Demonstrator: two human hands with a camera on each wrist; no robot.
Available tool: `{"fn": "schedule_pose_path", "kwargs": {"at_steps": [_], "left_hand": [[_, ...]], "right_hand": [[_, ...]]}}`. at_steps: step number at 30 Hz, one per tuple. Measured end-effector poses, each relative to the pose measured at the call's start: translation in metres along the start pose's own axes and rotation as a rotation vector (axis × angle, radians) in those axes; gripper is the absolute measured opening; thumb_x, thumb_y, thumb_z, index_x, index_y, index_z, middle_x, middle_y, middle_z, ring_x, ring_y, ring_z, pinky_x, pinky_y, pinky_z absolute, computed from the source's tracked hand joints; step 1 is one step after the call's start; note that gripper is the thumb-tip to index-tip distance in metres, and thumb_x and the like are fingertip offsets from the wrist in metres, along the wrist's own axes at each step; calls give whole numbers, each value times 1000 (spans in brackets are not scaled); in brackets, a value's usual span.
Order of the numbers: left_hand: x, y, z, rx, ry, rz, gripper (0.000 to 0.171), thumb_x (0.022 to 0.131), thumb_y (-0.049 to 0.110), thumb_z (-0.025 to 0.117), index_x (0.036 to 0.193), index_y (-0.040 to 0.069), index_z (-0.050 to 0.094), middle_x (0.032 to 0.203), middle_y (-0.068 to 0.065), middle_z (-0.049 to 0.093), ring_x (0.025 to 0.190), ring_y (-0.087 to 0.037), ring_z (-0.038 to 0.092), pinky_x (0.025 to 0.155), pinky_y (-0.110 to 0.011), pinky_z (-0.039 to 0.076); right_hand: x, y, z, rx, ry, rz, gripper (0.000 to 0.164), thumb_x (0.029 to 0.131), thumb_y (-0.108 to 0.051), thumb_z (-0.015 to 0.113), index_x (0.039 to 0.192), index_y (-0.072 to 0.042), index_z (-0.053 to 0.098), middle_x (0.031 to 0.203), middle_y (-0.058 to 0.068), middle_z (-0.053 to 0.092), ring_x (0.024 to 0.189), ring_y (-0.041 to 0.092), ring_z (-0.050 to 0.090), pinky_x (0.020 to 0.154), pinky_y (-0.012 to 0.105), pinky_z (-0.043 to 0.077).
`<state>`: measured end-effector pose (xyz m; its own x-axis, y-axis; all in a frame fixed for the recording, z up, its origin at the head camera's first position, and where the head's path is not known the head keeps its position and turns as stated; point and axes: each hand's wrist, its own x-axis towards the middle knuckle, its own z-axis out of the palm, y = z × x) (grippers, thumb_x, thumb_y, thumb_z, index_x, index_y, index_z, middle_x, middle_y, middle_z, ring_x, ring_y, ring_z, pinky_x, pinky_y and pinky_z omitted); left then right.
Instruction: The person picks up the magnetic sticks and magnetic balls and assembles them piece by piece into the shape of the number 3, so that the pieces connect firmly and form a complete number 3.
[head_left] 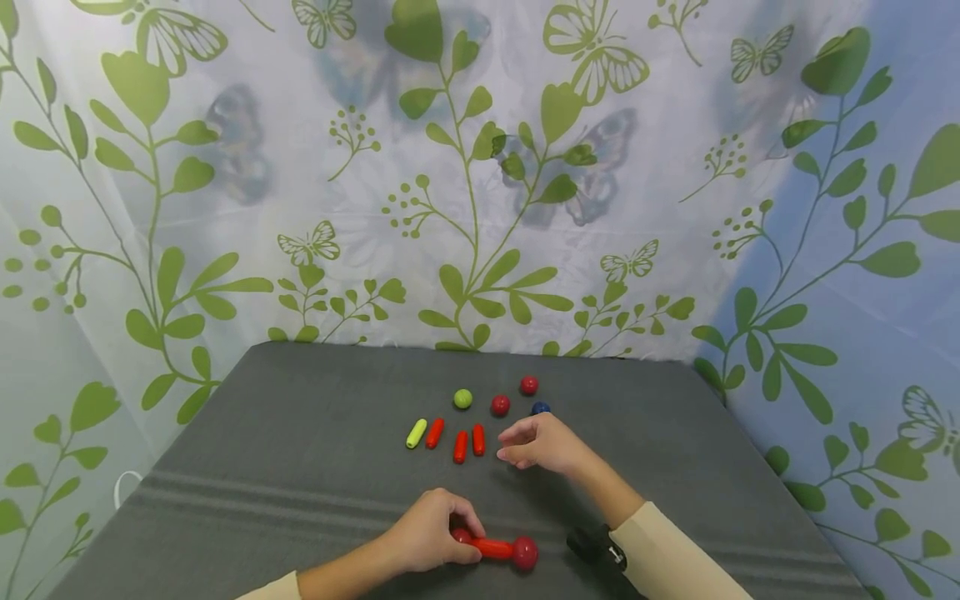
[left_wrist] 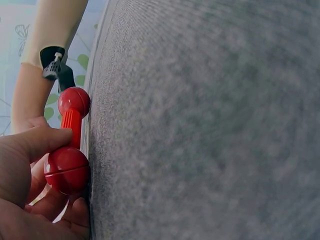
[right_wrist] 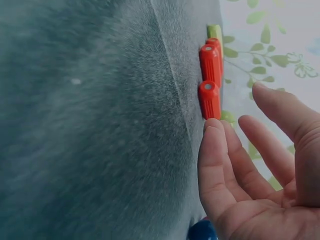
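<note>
Near the front of the grey table, my left hand (head_left: 432,533) grips a red toy dumbbell shape, a ridged red stick (head_left: 493,548) with a red ball (head_left: 525,553) at each end. Thumb and fingers pinch it close to its left ball (left_wrist: 68,170), which they partly cover in the head view. Farther back, my right hand (head_left: 546,443) hovers with parted fingers, nothing between them. Just left of its fingertips lies a loose red stick (head_left: 478,440); in the right wrist view that red stick (right_wrist: 209,100) appears just beyond the fingertips. A blue ball (head_left: 540,408) is partly hidden behind this hand.
Left of the nearest stick lie two more red sticks (head_left: 461,447) and a yellow-green stick (head_left: 416,433). Behind them sit a green ball (head_left: 462,399) and two red balls (head_left: 500,406). A leaf-patterned curtain (head_left: 480,200) hangs beyond the table's back edge (head_left: 420,347).
</note>
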<state>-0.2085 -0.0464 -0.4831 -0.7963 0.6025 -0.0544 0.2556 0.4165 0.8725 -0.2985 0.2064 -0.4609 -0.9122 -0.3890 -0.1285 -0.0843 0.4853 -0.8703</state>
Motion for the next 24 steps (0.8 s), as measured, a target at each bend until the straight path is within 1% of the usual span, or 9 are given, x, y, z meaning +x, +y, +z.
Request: {"fn": "schedule_pose_path", "kwargs": {"at_steps": [5, 10, 17, 20, 24], "left_hand": [[1, -1, -1, -6, -7, 1, 12, 77, 12, 86, 84, 18, 79, 77, 8, 68, 69, -4, 54, 63, -20, 42], [0, -1, -2, -16, -25, -16, 12, 78, 11, 86, 85, 18, 79, 78, 9, 68, 71, -5, 54, 65, -21, 42], [0, 0, -4, -38, -42, 21, 11, 77, 11, 85, 85, 15, 79, 77, 9, 66, 68, -3, 53, 61, -19, 42], [0, 0, -4, -40, -43, 27, 11, 77, 10, 85, 85, 14, 79, 76, 10, 66, 67, -3, 52, 60, -18, 41], [1, 1, -4, -44, -46, 33, 11, 77, 10, 85, 86, 14, 78, 76, 10, 66, 66, -3, 52, 60, -18, 42]], "right_hand": [[15, -5, 4, -35, 7, 25, 32, 86, -22, 84, 113, -5, 77, 93, 4, 78, 75, 18, 72, 72, 35, 62], [28, -8, 7, -46, 6, 41, 32, 86, -22, 84, 113, -7, 77, 91, 3, 77, 74, 18, 71, 71, 33, 62], [43, -10, 12, -101, 16, 23, 32, 87, -24, 84, 115, -9, 77, 88, 3, 75, 74, 18, 70, 69, 33, 61], [48, -9, 14, -123, 23, 21, 32, 86, -24, 84, 114, -10, 78, 85, 2, 75, 71, 17, 70, 68, 32, 61], [52, -7, 15, -124, 46, 32, 30, 86, -23, 84, 112, -10, 78, 81, 3, 73, 67, 17, 69, 66, 32, 61]]}}
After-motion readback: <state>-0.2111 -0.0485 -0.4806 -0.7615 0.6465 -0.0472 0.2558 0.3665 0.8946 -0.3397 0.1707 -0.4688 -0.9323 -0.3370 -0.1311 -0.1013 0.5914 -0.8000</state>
